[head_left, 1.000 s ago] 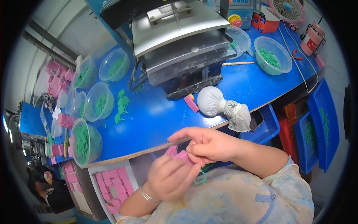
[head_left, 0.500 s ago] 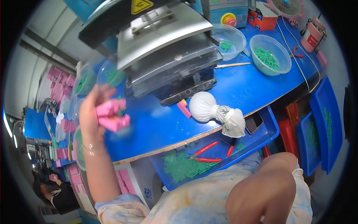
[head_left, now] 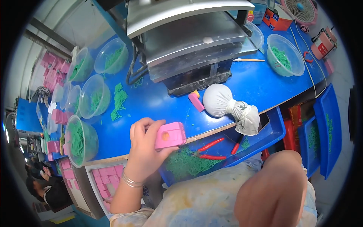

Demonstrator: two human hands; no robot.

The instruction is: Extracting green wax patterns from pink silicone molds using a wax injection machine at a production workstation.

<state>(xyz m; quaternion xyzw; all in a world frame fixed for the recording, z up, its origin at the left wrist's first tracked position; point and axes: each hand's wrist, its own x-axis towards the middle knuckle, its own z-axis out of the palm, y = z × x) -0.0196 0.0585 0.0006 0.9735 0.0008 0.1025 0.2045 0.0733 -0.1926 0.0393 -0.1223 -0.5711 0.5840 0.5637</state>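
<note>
My left hand [head_left: 148, 142] grips a pink block [head_left: 170, 134] with a small opening, holding it by the table's front edge. My right arm [head_left: 270, 189] is bent close to me at lower right, its fingers not discernible. Under the edge, a blue tray [head_left: 257, 143] holds green loops [head_left: 185, 166] and red-handled pliers [head_left: 210, 156]. A white tied cloth pouch [head_left: 219, 100] lies on the blue table [head_left: 151, 106] beside a loose pink piece [head_left: 196, 103]. Clear bowls [head_left: 81, 142] of green pieces stand at left.
A metal press [head_left: 193, 49] occupies the table's back. Another bowl [head_left: 285, 55], cords [head_left: 314, 75] and a pink fan [head_left: 298, 11] are at right, above blue bins [head_left: 329, 132]. Pink blocks fill a carton [head_left: 107, 178] at lower left. A co-worker [head_left: 47, 189] is at far left.
Both hands were together at the pink pieces; they have parted. My left hand swung left, then returned rightward with the pink block. My right arm dropped toward me, uncovering the pliers.
</note>
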